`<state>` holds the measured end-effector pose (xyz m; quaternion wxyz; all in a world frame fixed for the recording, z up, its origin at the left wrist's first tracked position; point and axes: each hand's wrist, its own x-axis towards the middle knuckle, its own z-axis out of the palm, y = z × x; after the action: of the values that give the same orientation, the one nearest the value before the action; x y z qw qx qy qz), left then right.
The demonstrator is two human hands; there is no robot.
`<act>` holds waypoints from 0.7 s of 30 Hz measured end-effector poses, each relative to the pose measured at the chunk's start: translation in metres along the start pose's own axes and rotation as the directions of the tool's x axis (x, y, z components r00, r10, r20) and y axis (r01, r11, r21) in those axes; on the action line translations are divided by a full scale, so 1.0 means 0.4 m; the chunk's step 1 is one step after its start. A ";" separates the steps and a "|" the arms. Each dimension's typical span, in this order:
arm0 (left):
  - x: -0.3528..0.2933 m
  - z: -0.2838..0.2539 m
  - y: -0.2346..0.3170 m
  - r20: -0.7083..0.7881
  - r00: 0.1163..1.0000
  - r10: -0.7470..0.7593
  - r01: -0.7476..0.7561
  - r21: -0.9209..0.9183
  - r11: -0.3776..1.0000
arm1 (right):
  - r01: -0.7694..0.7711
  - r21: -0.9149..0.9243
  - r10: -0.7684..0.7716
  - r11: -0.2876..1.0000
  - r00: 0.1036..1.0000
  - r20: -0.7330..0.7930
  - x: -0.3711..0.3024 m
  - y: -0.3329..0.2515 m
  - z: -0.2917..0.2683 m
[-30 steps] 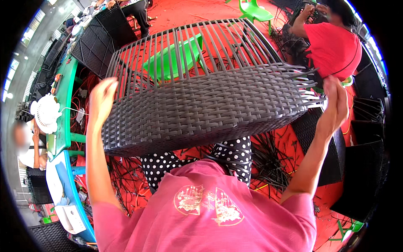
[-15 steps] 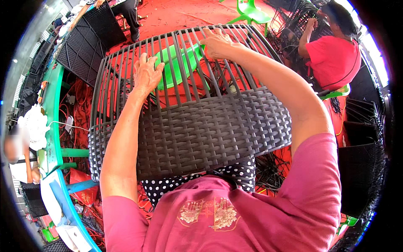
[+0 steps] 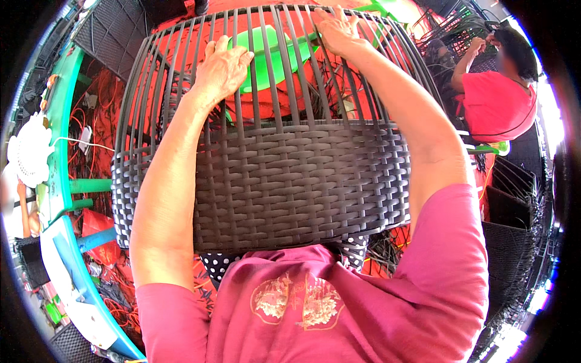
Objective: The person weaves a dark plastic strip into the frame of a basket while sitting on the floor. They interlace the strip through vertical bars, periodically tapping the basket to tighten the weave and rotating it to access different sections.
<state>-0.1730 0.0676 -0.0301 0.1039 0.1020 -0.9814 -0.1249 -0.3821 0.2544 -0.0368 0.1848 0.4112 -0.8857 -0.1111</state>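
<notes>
A dark brown wicker panel (image 3: 296,181) spans the space before me, its near part woven tight. Its far part is bare lengthwise strands (image 3: 273,78) running up to a curved far edge. My left hand (image 3: 223,69) lies on the strands left of the middle, fingers bent and apart, thumb out to the right. Farther off, my right hand (image 3: 340,33) rests over the strands by the far edge, its fingers spread. No separate item shows in either hand. What the fingertips touch beneath the strands is hidden. Through the gaps a bright green plastic chair (image 3: 260,63) shows below.
A person in a red shirt (image 3: 499,106) sits at the right, hands raised by dark strands. Along the left runs a green bench (image 3: 59,175) with a white lacy item (image 3: 30,150), then a blue-edged table (image 3: 97,296). Loose strands and orange cords litter the red floor.
The panel and both hands sit higher in the picture, and the surroundings have shifted with the view. My left hand's fingers look more bent than before. Both hands stay on the strands.
</notes>
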 end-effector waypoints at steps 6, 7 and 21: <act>-0.029 -0.005 0.003 0.079 0.996 -0.032 0.039 -0.085 0.996 | 0.199 0.015 -0.195 0.980 0.942 0.273 -0.070 -0.009 -0.120; -0.032 -0.006 0.008 0.091 0.996 -0.005 0.013 -0.079 0.997 | 0.204 0.046 -0.208 0.978 0.931 0.300 -0.087 -0.006 -0.132; -0.039 0.063 0.011 -0.082 0.985 0.155 -0.153 0.023 0.988 | 0.248 0.556 -0.365 0.793 0.925 0.108 -0.168 0.104 -0.130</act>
<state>-0.1645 0.0809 -0.0557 0.1535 0.0318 -0.9821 -0.1041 -0.3491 0.3302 0.0091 -0.0517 0.5706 -0.8168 0.0678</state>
